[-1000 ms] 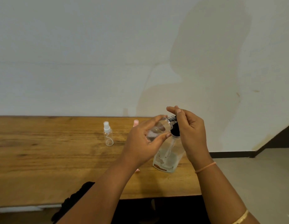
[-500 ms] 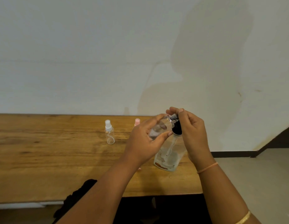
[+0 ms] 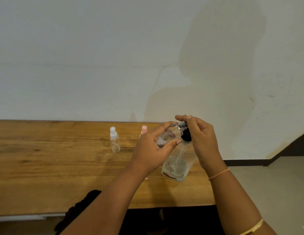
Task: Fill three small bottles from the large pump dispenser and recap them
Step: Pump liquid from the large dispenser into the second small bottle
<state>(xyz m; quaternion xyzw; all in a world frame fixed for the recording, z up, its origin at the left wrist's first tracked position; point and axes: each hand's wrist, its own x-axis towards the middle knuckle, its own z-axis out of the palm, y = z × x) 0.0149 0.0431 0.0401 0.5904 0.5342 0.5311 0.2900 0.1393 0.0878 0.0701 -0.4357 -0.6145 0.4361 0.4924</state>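
The large clear pump dispenser (image 3: 176,167) stands on the wooden table (image 3: 46,167) near its right end, its black pump head (image 3: 186,134) on top. My right hand (image 3: 201,138) curls over that pump head from the right. My left hand (image 3: 152,150) grips a small clear bottle (image 3: 168,134), tilted with its open mouth against the pump nozzle. A small clear bottle with a white spray cap (image 3: 114,139) stands upright to the left. A pink-capped bottle (image 3: 144,129) peeks out behind my left hand.
A white wall rises right behind the table. The table's right edge lies just past the dispenser, with grey floor (image 3: 275,184) beyond. A dark cloth (image 3: 76,211) hangs at the front edge. A small pink thing (image 3: 146,178) shows under my left wrist.
Both hands, the small bottle and the pump head stay together in almost the same place; only the camera view has shifted slightly.
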